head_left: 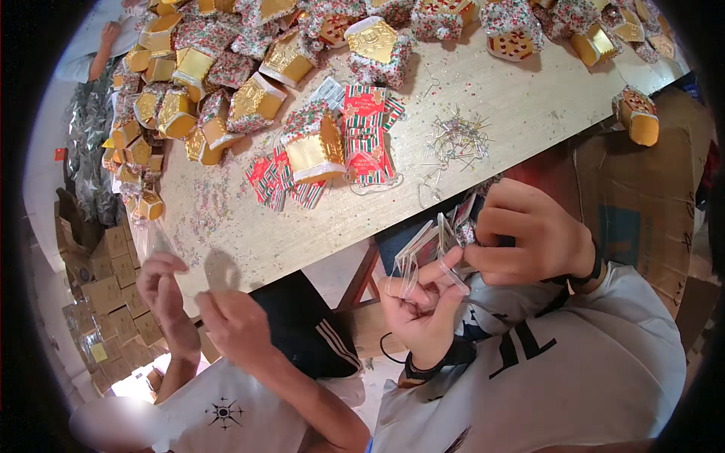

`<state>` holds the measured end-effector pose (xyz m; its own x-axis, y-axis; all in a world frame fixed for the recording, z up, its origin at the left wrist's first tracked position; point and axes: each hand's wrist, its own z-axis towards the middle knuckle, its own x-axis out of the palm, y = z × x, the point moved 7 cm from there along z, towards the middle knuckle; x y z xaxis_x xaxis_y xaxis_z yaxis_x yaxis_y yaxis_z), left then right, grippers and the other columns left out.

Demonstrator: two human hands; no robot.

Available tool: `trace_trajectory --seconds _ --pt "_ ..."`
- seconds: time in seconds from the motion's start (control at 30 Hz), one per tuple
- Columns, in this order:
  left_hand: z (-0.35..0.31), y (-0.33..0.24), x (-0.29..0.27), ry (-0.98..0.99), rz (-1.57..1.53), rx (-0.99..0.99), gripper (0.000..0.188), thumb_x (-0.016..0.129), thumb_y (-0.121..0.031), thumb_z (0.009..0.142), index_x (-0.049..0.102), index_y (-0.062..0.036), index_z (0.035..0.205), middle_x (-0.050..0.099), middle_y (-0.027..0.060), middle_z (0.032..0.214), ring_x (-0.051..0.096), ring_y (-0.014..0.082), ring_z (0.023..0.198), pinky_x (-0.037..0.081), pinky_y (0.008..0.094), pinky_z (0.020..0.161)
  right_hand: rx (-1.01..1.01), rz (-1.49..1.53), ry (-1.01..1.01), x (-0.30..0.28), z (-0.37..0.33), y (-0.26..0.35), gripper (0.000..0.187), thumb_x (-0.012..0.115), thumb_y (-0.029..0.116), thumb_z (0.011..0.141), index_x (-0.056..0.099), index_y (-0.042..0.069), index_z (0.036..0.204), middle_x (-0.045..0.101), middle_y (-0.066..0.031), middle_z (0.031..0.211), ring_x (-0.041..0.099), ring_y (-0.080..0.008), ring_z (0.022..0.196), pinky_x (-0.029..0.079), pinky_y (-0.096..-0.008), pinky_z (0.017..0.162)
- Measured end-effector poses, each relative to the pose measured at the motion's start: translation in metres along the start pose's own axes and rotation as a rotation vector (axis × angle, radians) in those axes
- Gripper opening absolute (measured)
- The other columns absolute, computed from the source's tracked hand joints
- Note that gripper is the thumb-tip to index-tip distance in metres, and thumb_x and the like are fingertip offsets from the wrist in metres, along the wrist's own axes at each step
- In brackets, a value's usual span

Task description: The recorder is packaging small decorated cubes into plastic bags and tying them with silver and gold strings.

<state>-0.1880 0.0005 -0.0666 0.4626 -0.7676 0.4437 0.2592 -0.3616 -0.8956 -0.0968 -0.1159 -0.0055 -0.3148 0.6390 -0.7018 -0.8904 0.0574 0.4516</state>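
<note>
My left hand (pixel 423 317), with a black band at the wrist, is closed around several thin tags (pixel 417 253) seen mostly edge-on, with pale, clear loops hanging over the fingers. Close beside it, my right hand (pixel 529 234) is curled in a pinch near the tags; whatever its fingertips hold is too small to make out. On the table beyond lie a stack of red tags with striped edges (pixel 365 136) and a fan of striped tags (pixel 283 180). Between them stands a gold, sprinkle-covered house-shaped ornament (pixel 313 147). A heap of pins (pixel 458 141) lies to the right.
Many more gold-and-sprinkle ornaments (pixel 257 102) crowd the table's (pixel 521 121) far side; a single one (pixel 638 115) sits at its right edge. At left, a co-worker's hands (pixel 234 321) work near the table edge. Cardboard boxes (pixel 109 302) are stacked at far left, another carton (pixel 642 204) at right.
</note>
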Motion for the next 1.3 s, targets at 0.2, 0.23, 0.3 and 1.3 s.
trace_trajectory --seconds 0.2,0.23,0.3,1.3 --pt "-0.001 -0.003 -0.004 -0.036 0.084 0.067 0.044 0.066 0.008 0.074 0.027 -0.0104 0.083 0.06 0.0271 0.098 0.058 0.0159 0.064 0.049 0.0257 0.061 -0.091 -0.003 -0.021 0.001 -0.001 0.007 0.028 0.062 0.01 0.057 0.05 0.008 0.082 0.041 -0.0029 0.072 0.045 -0.018 0.063 0.037 -0.0289 0.052" --pt "-0.001 -0.004 -0.004 -0.041 0.1 0.082 0.044 0.067 0.008 0.074 0.027 -0.0104 0.083 0.06 0.0264 0.097 0.058 0.0158 0.064 0.048 0.0257 0.062 -0.093 -0.002 -0.022 0.001 -0.002 0.007 0.028 0.062 0.01 0.057 0.05 0.008 0.082 0.041 -0.0029 0.072 0.045 -0.018 0.063 0.037 -0.0289 0.052" --pt "-0.002 -0.004 -0.003 -0.05 0.128 0.107 0.044 0.067 0.007 0.074 0.028 -0.0103 0.083 0.06 0.0251 0.095 0.057 0.0157 0.065 0.048 0.0256 0.062 -0.093 0.002 -0.033 -0.001 -0.005 0.007 0.029 0.062 0.01 0.058 0.051 0.007 0.084 0.041 -0.0036 0.074 0.045 -0.0182 0.064 0.037 -0.0292 0.053" --pt "-0.011 -0.027 0.017 0.089 0.333 0.328 0.039 0.072 0.012 0.07 0.037 -0.0044 0.079 0.067 0.0212 0.084 0.056 0.0124 0.062 0.041 0.0203 0.049 -0.002 0.677 0.14 0.029 -0.021 0.0 0.01 0.049 0.015 0.087 0.052 0.006 0.084 0.041 -0.0074 0.078 0.04 -0.0254 0.079 0.029 -0.0377 0.077"
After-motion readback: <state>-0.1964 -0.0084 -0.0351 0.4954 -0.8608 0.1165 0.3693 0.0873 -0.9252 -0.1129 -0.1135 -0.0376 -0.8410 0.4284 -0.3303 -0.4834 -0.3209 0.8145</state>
